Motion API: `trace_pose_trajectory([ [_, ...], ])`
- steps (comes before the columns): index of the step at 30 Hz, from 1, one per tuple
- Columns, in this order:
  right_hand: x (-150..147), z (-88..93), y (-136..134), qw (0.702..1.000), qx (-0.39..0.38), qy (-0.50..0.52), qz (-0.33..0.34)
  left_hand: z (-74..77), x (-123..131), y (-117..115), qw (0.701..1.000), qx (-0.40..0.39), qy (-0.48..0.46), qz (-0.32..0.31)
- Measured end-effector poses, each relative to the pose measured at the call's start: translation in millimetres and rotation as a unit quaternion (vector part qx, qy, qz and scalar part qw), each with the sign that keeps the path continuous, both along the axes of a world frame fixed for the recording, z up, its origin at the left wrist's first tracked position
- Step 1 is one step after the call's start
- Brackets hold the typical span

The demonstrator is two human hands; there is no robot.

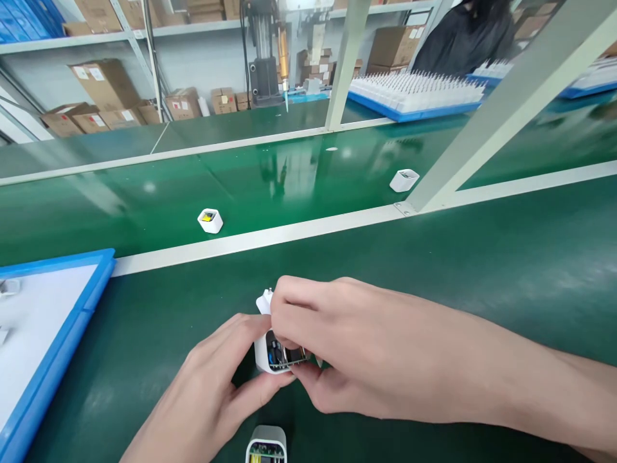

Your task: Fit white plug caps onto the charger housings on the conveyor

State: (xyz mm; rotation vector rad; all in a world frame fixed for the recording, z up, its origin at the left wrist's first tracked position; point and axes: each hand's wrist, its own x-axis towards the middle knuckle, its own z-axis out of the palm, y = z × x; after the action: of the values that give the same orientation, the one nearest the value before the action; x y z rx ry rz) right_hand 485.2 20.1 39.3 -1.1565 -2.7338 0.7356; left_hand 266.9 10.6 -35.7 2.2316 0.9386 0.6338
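Two bare hands are at work right in front of us, and both are closed on the same white, box-shaped plastic housing, held just above the dark green work surface. We see the left hand gripping it from the side, fingers on top, thumb underneath. Over comes our view to the right hand, fingers curled tightly over the upper side and thumb at the lower edge; just what those fingertips pinch, we cannot tell. Through the open end we get a look at a dark, crowded circuit board, and just beyond the housing pokes a small white piece with metal prongs, partly hidden by the fingers.

Below the hands, we spot a second white housing with yellow parts inside, cut off by the bottom edge. To our left lies a white tray with a blue rim. Past the pale metal rail, on the glossy green belt, we have an open white housing showing yellow and, well apart to the right, another white housing. Farther back, we catch a blue tray packed with white, pin-topped pieces and a person in dark clothing.
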Motion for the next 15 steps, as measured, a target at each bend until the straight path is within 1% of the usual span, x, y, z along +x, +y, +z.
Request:
trace_pose_trajectory([
  [4, 1.7, 0.6, 2.5, 1.000, -0.013, 0.009, 0.011, 0.8, 0.9, -0.5, 1.000, -0.009, 0.001, 0.007],
  [7, 3.9, 0.4, 5.6, 1.000, -0.012, 0.008, 0.022, 2.1, 1.7, 0.2, 1.000, -0.030, 0.003, 0.007],
  [10, 6.0, 1.0, 8.9, 0.998, -0.050, 0.028, 0.014, 3.1, 2.4, 2.2, 0.998, -0.062, -0.004, -0.002],
  [13, 7.1, 2.0, 12.3, 0.993, -0.095, 0.063, 0.012, 2.5, 3.0, 4.4, 0.994, -0.097, -0.037, -0.016],
  [15, 7.3, 2.2, 13.7, 0.991, -0.109, 0.079, 0.000, 1.9, 3.7, 5.2, 0.993, -0.104, -0.059, -0.021],
])
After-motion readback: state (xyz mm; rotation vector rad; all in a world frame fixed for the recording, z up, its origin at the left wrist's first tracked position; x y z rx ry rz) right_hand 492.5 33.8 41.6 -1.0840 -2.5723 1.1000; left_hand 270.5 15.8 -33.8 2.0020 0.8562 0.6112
